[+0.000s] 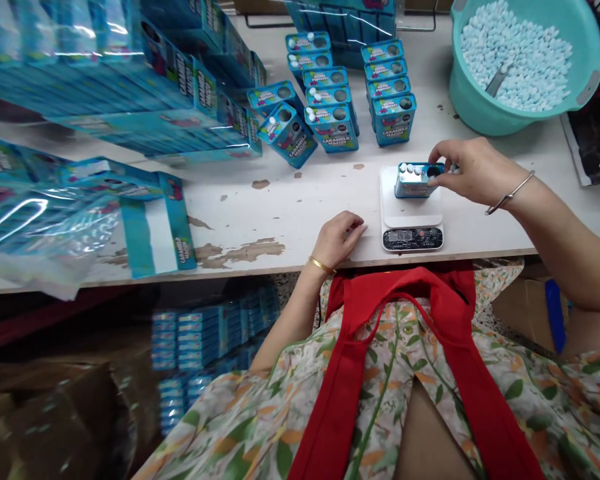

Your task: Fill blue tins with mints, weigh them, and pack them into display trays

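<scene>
A small blue candy tin (413, 181) stands on a white digital scale (413, 213). Several white candies lie along its top beside a dark round hole. My right hand (473, 170) has thumb and forefinger closed about the hole end of this tin, and whitish candies show inside the curled fingers. To the left of the scale, my left hand (337, 239) rests on the table's front part, fingers loosely curled with nothing visible in them. Behind the scale, similar tins (394, 120) stand in a row, and more tins (333, 127) stand left of them, some with candies on top.
A turquoise tub (505, 120) of pale candies with a scoop (499, 80) stands at the back right. Plastic-wrapped stacks of blue boxes (130, 87) fill the left. An opened blue carton (157, 227) lies near the front edge of the worn white table (230, 207).
</scene>
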The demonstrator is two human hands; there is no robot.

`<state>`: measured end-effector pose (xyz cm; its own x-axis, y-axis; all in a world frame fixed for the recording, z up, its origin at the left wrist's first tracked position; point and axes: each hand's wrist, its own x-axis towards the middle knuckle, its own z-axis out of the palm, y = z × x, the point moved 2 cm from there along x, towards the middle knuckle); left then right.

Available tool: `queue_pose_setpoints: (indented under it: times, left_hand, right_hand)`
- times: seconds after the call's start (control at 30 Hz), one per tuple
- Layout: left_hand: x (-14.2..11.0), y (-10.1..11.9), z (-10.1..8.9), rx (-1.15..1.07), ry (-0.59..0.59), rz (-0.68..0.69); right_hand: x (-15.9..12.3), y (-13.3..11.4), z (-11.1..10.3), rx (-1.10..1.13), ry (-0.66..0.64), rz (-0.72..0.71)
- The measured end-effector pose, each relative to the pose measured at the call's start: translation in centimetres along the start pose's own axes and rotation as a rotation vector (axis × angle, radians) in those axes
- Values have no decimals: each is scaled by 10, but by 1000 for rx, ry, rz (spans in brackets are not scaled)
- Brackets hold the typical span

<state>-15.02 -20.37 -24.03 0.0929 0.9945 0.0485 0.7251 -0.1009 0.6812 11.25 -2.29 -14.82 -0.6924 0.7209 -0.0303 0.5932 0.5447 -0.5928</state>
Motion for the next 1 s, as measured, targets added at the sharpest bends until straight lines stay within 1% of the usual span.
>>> queue_pose_setpoints:
  times: [0.1, 0.2, 0.27, 0.33, 0.47, 0.53, 0.6, 0.67, 0.73, 0.77, 0.83, 0.9, 0.93, 1.0]
  left_hand:
    - [-1, -3, 1, -5, -7, -6]
    - [0, -4, 3, -3, -12, -8]
    - [0, -5, 5, -5, -4, -7]
    - [0, -6, 6, -3, -1, -8]
    - [-1, -9, 8, 9, -6, -26]
    - [-1, -10, 8, 13, -7, -37]
    - [-2, -10, 8, 15, -3, -39]
    - [-2, -11, 8, 15, 4, -36]
    - [-2, -12, 9, 17, 10, -40]
    - [-2, -13, 10, 17, 11, -44]
    - [-3, -15, 12, 12, 16, -52]
    - [-4, -16, 13, 0, 27, -54]
    - [-4, -16, 13, -7, 35, -54]
    - [-4, -16, 13, -20, 49, -51]
  right_hand:
    - [-1, -21, -7, -124, -35, 68]
    - [0, -44, -16, -228, -75, 168]
    - [2, -51, -19, -250, -80, 208]
    - [3, -48, -19, -226, -52, 184]
    - [5, -23, -8, -98, 22, 36]
    - [6, -13, -3, -24, 38, 4]
    - [7, -11, -2, 46, 52, 2]
    - [6, -19, -6, 132, 93, 33]
    - [5, -27, -14, 278, 147, 146]
    - [4, -30, -18, 402, 180, 234]
    - [-2, -28, -23, 744, 259, 434]
    - [-11, -17, -20, 1089, 355, 638]
    - [-18, -8, -16, 1202, 403, 733]
    - [-34, 13, -3, 1295, 443, 874]
